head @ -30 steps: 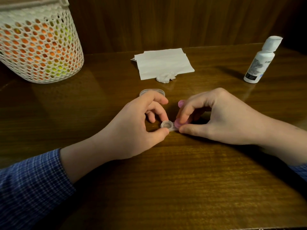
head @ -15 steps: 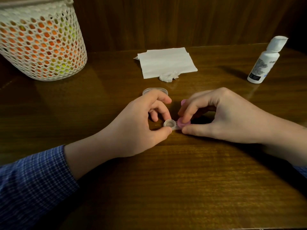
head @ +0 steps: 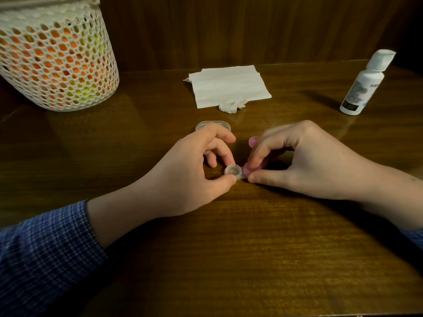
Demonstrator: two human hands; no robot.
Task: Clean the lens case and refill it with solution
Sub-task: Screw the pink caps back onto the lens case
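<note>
Wooden table (head: 229, 259) is bearing everything, and the case (head: 234, 170) is lying at its middle. Nearest the viewer, the left hand (head: 187, 177) is pinching the case's open clear well between thumb and fingertip, steadying it. Just right of the case, the right hand (head: 304, 163) is pinching a pink cap (head: 248, 169) over the other well, seemingly twisting it. Doing this well likely means keeping the case flat and the cap square. Behind the case are lying another pink cap (head: 252, 141), a clear lid (head: 212, 125), a tissue (head: 229, 85); far right of it, the bottle (head: 364, 83).
</note>
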